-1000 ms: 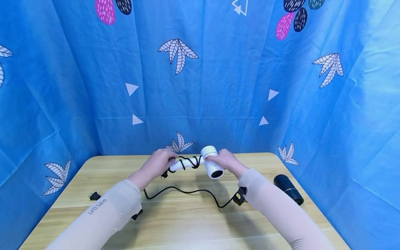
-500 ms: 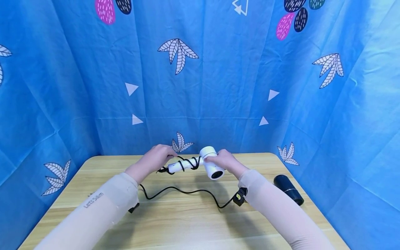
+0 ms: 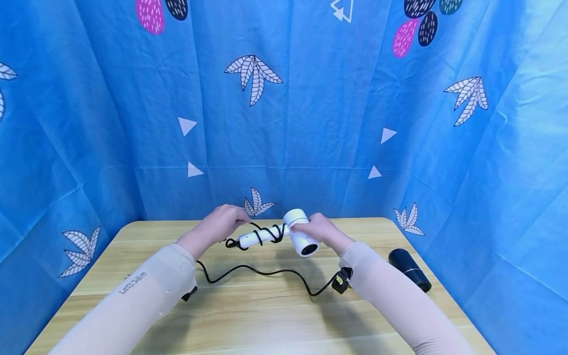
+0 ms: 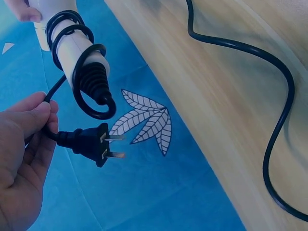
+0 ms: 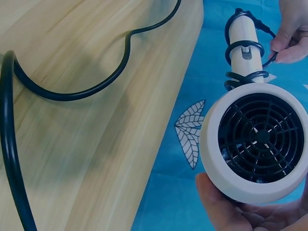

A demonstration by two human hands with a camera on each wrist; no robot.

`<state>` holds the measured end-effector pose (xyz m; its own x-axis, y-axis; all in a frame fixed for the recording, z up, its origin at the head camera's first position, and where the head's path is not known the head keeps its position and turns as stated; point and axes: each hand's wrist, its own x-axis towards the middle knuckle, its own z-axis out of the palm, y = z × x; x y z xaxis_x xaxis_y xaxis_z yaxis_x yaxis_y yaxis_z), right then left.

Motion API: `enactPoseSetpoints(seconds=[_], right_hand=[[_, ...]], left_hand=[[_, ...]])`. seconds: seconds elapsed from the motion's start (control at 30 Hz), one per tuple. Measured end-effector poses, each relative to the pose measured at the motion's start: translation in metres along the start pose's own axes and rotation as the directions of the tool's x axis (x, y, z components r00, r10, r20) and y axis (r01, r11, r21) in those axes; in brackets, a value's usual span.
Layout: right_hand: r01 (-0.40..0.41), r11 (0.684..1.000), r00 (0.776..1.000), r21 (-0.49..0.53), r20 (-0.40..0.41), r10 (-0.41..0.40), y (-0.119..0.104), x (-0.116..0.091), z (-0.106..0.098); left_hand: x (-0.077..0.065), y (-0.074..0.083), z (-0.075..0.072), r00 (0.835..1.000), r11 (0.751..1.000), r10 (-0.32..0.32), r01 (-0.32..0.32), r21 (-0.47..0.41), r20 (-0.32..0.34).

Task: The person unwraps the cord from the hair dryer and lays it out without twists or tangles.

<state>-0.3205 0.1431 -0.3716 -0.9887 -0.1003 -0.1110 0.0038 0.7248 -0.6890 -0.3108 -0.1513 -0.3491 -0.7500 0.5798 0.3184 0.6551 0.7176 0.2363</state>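
Note:
In the head view my right hand (image 3: pixel 324 228) holds a white hair dryer (image 3: pixel 302 242) by its barrel, up over the far part of the table. Its round black grille (image 5: pixel 261 138) faces the right wrist camera. The handle points left, with the black power cord (image 4: pixel 72 29) coiled around it in several loops. My left hand (image 4: pixel 24 159) pinches the cord's free end between thumb and fingers, just behind the two-pin plug (image 4: pixel 89 142). The plug hangs clear of the fingers, below the handle's end. From the head, the left hand (image 3: pixel 217 227) mostly hides it.
A black cylinder (image 3: pixel 409 269) with a thin light band lies at the table's right side. Another black cable (image 3: pixel 266 272) curves across the wooden table (image 3: pixel 266 315) between the two wrists. Blue patterned cloth (image 3: pixel 284 123) hangs behind and on both sides.
My left hand has shifted slightly left and up with the cord's end. The left sleeve now covers a black plug seen earlier on the table's left. The right hand and dryer have barely moved.

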Motion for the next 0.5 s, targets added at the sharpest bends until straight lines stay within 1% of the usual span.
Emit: enactPoseSetpoints(seconds=[0.23, 0.37, 0.5], right_hand=[[0.023, 0.999, 1.000, 0.032, 0.021, -0.024, 0.008, 0.003, 0.001], [0.024, 0.998, 0.999, 0.051, 0.032, -0.026, 0.009, 0.003, -0.001], [0.025, 0.998, 0.999, 0.049, 0.026, -0.026, 0.009, 0.004, -0.002]], left_hand=[[-0.002, -0.014, 0.011, 1.000, 0.998, -0.022, 0.021, -0.057, -0.018], [-0.003, -0.022, 0.018, 0.998, 0.992, -0.055, 0.052, -0.113, -0.019], [-0.006, -0.027, 0.023, 0.995, 0.980, -0.100, 0.094, -0.176, -0.023]])
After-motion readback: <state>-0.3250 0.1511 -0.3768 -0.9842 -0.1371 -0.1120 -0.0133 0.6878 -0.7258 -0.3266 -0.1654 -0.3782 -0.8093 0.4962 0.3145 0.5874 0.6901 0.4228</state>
